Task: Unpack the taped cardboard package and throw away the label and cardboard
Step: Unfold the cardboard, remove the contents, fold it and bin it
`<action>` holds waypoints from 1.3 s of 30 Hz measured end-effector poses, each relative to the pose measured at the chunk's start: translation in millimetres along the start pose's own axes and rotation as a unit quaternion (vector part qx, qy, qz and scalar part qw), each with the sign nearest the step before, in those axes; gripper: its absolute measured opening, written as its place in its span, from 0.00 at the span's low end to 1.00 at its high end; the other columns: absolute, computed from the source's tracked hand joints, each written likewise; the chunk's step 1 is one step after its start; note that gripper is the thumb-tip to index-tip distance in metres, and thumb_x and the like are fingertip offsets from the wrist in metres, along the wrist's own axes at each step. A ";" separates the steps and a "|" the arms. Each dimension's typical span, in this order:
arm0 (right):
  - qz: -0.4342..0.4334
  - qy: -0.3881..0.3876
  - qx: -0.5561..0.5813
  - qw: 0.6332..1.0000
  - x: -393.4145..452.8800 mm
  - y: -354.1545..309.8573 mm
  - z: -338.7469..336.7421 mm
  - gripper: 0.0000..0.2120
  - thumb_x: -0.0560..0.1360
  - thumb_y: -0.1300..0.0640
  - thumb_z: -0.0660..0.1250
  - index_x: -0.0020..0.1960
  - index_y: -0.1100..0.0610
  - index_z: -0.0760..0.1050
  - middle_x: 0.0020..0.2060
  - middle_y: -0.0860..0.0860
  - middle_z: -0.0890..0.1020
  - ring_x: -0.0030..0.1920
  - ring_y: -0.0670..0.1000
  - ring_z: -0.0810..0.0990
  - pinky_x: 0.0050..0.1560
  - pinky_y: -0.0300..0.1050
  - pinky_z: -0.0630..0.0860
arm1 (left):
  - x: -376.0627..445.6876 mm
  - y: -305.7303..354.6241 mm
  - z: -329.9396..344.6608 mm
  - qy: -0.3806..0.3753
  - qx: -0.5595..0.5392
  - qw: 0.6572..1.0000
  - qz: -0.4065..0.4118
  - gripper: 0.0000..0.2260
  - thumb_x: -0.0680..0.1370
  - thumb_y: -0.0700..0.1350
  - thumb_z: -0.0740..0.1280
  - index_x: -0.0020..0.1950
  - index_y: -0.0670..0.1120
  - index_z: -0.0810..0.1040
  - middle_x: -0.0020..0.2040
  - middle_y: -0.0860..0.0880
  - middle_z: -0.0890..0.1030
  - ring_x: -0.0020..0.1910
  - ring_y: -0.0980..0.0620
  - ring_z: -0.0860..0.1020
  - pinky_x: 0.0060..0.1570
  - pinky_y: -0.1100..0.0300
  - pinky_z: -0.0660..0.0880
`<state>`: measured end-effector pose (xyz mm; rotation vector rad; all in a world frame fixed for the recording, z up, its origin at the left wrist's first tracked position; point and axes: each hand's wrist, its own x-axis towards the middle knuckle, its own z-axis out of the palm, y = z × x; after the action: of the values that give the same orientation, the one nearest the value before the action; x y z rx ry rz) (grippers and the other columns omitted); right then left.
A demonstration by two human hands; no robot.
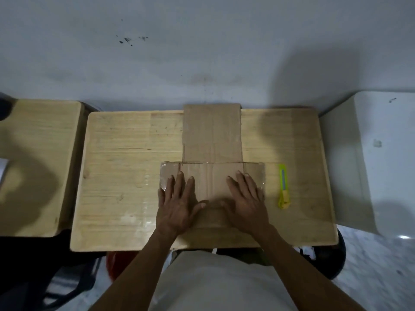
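Cardboard package [212,176] flat under left hand [177,205], right hand [247,203], fingers spread

Dim light is falling on a pale grey-white wall [202,52] filling the upper half of the frame, with small dark marks [129,40] showing at upper left of centre and soft shadows lying across it at right. A light wooden table [125,176] is sitting at centre, backing against the wall. A second wooden table [38,167] is standing just beside it at left. A white cabinet-like unit [370,158] is standing at right. Pale speckled floor [377,270] is showing at lower right, dark chair parts [74,286] at lower left.
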<state>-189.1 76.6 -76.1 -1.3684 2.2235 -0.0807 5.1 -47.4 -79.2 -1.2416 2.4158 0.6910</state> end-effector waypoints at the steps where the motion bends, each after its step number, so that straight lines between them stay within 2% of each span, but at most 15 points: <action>1: -0.004 -0.002 -0.009 1.000 -8.5 1.5 5.2 0.36 0.77 0.32 0.50 0.80 0.46 0.50 0.81 0.51 0.49 0.80 0.56 0.45 0.74 0.66 0.53 | -5.0 -1.1 2.6 0.002 0.002 1.000 -0.002 0.41 0.75 0.76 0.44 0.82 0.56 0.41 0.82 0.47 0.38 0.81 0.41 0.37 0.77 0.35 0.44; 7: 0.008 -0.004 -0.047 0.999 -41.5 10.9 32.4 0.35 0.78 0.32 0.50 0.80 0.44 0.46 0.81 0.50 0.46 0.80 0.55 0.42 0.75 0.66 0.53 | -27.5 -11.4 18.2 -0.013 0.032 0.999 -0.007 0.43 0.74 0.77 0.47 0.80 0.58 0.34 0.80 0.50 0.31 0.79 0.41 0.32 0.76 0.32 0.41; 18: 0.001 -0.009 -0.017 1.000 -52.5 22.0 44.6 0.34 0.78 0.32 0.49 0.79 0.40 0.41 0.80 0.44 0.39 0.79 0.50 0.35 0.77 0.62 0.45 | -38.4 -9.6 26.2 -0.031 0.036 0.999 -0.009 0.40 0.76 0.74 0.50 0.79 0.60 0.32 0.81 0.50 0.31 0.79 0.42 0.30 0.75 0.30 0.41; 20: 0.001 -0.003 -0.005 1.000 -51.3 19.2 39.6 0.35 0.78 0.33 0.51 0.80 0.41 0.43 0.80 0.45 0.41 0.80 0.50 0.37 0.77 0.63 0.47 | -37.4 -9.3 25.6 -0.021 -0.008 1.000 -0.022 0.43 0.74 0.74 0.55 0.80 0.60 0.35 0.81 0.49 0.33 0.79 0.42 0.32 0.75 0.30 0.43; 23: 0.027 0.063 0.066 0.995 -52.5 13.1 30.6 0.34 0.78 0.38 0.56 0.80 0.46 0.49 0.81 0.48 0.47 0.80 0.52 0.43 0.77 0.60 0.51 | -37.2 -7.5 23.0 0.050 -0.095 0.989 -0.096 0.56 0.67 0.76 0.66 0.81 0.55 0.37 0.82 0.42 0.36 0.80 0.40 0.36 0.78 0.37 0.45; 25: 0.096 0.120 0.149 0.977 -52.4 8.5 25.3 0.35 0.78 0.40 0.59 0.80 0.46 0.49 0.81 0.49 0.47 0.80 0.53 0.44 0.77 0.56 0.50 | -37.6 -4.8 17.3 0.075 -0.172 0.971 -0.150 0.63 0.62 0.72 0.74 0.81 0.50 0.38 0.82 0.39 0.39 0.81 0.40 0.39 0.79 0.40 0.45; 27: 0.192 0.143 0.264 0.934 -48.2 4.2 19.4 0.36 0.78 0.43 0.63 0.79 0.43 0.48 0.80 0.49 0.49 0.80 0.53 0.46 0.78 0.56 0.51 | -36.7 -1.0 9.6 0.076 -0.243 0.949 -0.185 0.65 0.60 0.64 0.81 0.82 0.50 0.40 0.82 0.39 0.44 0.81 0.38 0.44 0.78 0.39 0.50; 30: 0.267 0.170 0.390 0.865 -39.7 2.6 13.1 0.35 0.77 0.48 0.67 0.78 0.45 0.54 0.78 0.50 0.60 0.77 0.52 0.56 0.76 0.57 0.59 | -35.5 3.5 4.3 0.090 -0.260 0.942 -0.191 0.64 0.59 0.54 0.85 0.82 0.51 0.43 0.79 0.42 0.57 0.77 0.37 0.55 0.72 0.36 0.61; 33: 0.287 0.210 0.485 0.799 -33.8 6.2 9.3 0.33 0.76 0.51 0.69 0.77 0.48 0.59 0.73 0.52 0.68 0.70 0.50 0.68 0.64 0.42 0.69 | -34.9 5.0 3.8 0.103 -0.266 0.938 -0.195 0.61 0.60 0.50 0.84 0.81 0.52 0.45 0.76 0.42 0.60 0.74 0.37 0.59 0.69 0.37 0.64; 35: 0.297 0.231 0.534 0.757 -29.4 10.8 6.5 0.30 0.77 0.54 0.69 0.76 0.52 0.62 0.69 0.55 0.72 0.65 0.50 0.73 0.54 0.31 0.69 | -35.2 5.4 1.7 0.117 -0.286 0.929 -0.203 0.60 0.61 0.47 0.84 0.82 0.51 0.47 0.75 0.40 0.60 0.73 0.36 0.59 0.69 0.39 0.63; 37: 0.292 0.245 0.552 0.742 -27.6 11.2 1.8 0.28 0.77 0.56 0.69 0.74 0.55 0.65 0.65 0.56 0.76 0.65 0.51 0.76 0.51 0.27 0.69 | -34.2 4.5 -2.0 0.135 -0.323 0.910 -0.223 0.58 0.62 0.47 0.84 0.81 0.50 0.49 0.74 0.39 0.61 0.73 0.37 0.58 0.71 0.40 0.63; 39: 0.254 0.248 0.543 0.761 -31.0 2.3 -4.8 0.26 0.78 0.57 0.68 0.74 0.56 0.66 0.62 0.55 0.79 0.61 0.49 0.78 0.49 0.24 0.71 | -32.2 5.5 -3.1 0.146 -0.359 0.894 -0.227 0.58 0.61 0.48 0.84 0.81 0.48 0.51 0.73 0.39 0.64 0.72 0.38 0.61 0.71 0.41 0.64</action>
<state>-182.3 102.9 -60.3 -0.0711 2.1547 -1.4163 18.4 -25.1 -59.1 -2.2414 1.9724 1.3863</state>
